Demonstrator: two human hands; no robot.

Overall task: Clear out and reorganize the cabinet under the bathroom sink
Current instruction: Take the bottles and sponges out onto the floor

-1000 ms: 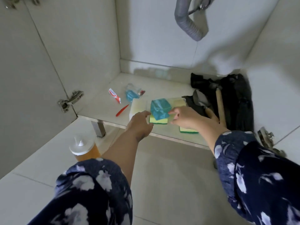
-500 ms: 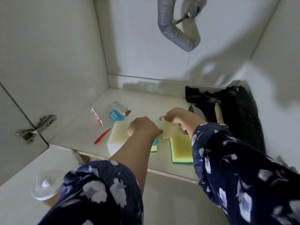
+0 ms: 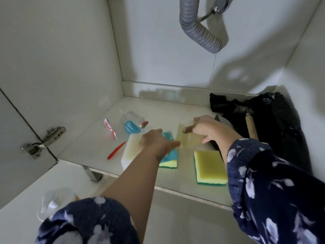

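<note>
Since a moment ago, the right hand (image 3: 205, 128) had pulled the clear wrapper (image 3: 189, 139) further off, baring a yellow sponge (image 3: 210, 167) on the cabinet floor (image 3: 168, 110). It pinched the wrapper. The left hand (image 3: 156, 143) pressed the blue packet (image 3: 169, 152), fingers curled. The sponge lay flat, long side pointing front to back.

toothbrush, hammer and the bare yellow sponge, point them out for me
toothbrush (image 3: 116, 150), head view, middle of its red handle
hammer (image 3: 251, 127), head view, its wooden handle
yellow sponge (image 3: 211, 166), head view, centre of its top face
</note>
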